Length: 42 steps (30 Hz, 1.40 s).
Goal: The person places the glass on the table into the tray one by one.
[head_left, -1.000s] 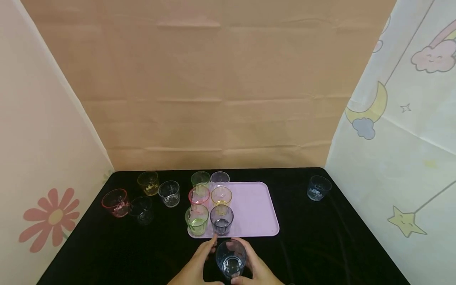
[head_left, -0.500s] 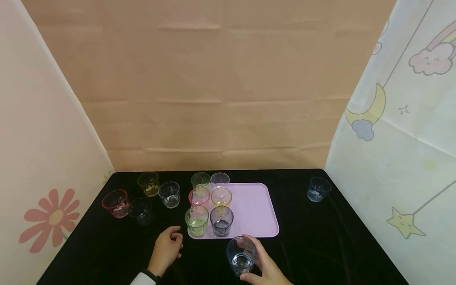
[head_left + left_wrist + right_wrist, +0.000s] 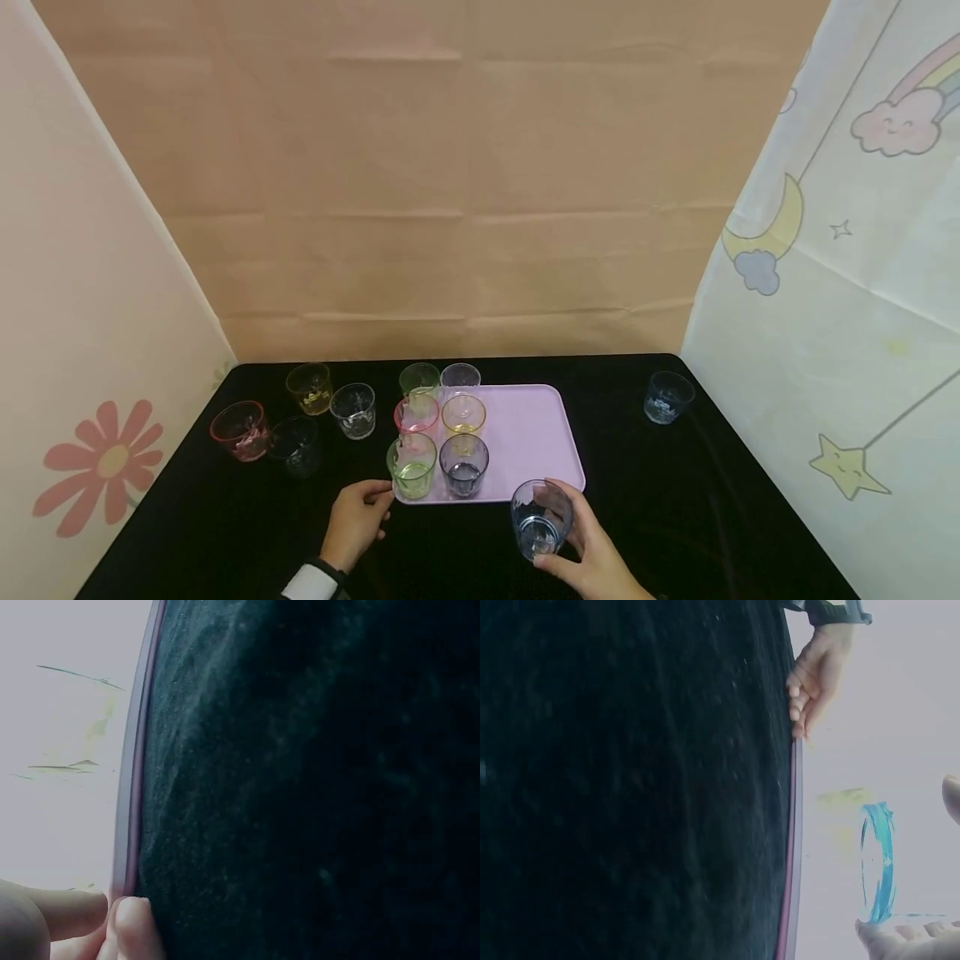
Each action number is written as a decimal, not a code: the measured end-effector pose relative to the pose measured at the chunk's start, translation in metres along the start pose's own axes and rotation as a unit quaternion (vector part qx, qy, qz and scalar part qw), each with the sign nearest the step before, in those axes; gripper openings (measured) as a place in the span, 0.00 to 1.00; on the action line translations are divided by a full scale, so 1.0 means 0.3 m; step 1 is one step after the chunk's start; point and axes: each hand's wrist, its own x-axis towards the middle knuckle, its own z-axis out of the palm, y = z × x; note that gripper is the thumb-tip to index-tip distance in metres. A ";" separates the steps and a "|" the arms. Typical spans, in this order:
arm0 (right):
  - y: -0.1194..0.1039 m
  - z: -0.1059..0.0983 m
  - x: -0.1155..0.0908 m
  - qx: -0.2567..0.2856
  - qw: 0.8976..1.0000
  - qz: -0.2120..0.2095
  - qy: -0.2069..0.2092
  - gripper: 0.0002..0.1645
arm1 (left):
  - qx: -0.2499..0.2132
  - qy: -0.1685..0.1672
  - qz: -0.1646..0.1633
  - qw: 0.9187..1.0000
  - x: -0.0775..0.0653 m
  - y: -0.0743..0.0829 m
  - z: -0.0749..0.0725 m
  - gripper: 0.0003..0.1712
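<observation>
My right hand [image 3: 598, 550] grips a blue-tinted drinking glass [image 3: 537, 525] by its side, just over the near edge of a pink tray [image 3: 528, 433]. My left hand [image 3: 354, 525] is at the tray's near left corner. Its thumb and fingertips [image 3: 135, 922] pinch the tray's rim [image 3: 129, 780] in the left wrist view. On the tray's left half stand a light green glass [image 3: 412, 471], a grey-purple glass [image 3: 464, 471], a pink glass [image 3: 415, 414] and a yellow glass [image 3: 463, 414]. Behind them are a green glass [image 3: 419, 379] and a pale purple glass [image 3: 460, 376].
To the left on the black table [image 3: 225, 533] stand a red glass [image 3: 243, 433], an amber glass [image 3: 309, 390], a clear glass [image 3: 354, 412] and a dark glass [image 3: 296, 448]. Another blue glass [image 3: 667, 400] is far right. Papered walls enclose the table's back and sides.
My left hand has left the blue glass, moved left and taken hold of the tray's corner. My right hand has carried the glass to the right and slightly forward.
</observation>
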 end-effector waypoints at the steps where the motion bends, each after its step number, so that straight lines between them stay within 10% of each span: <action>1: -0.002 -0.005 0.001 -0.005 1.000 0.004 0.010 0.51 | 0.001 0.003 -0.002 1.000 0.002 -0.001 0.002 0.11; 13: 0.015 -0.044 0.073 -0.065 0.989 0.022 0.128 0.50 | -0.040 0.006 -0.020 0.999 0.019 -0.012 0.003 0.08; 27: 0.075 -0.053 0.236 -0.097 0.984 -0.029 0.148 0.47 | -0.065 -0.016 -0.039 0.997 0.026 -0.008 -0.011 0.10; 42: 0.105 -0.049 0.424 -0.120 0.976 0.026 0.181 0.47 | -0.074 -0.016 -0.037 0.996 0.029 -0.006 -0.007 0.09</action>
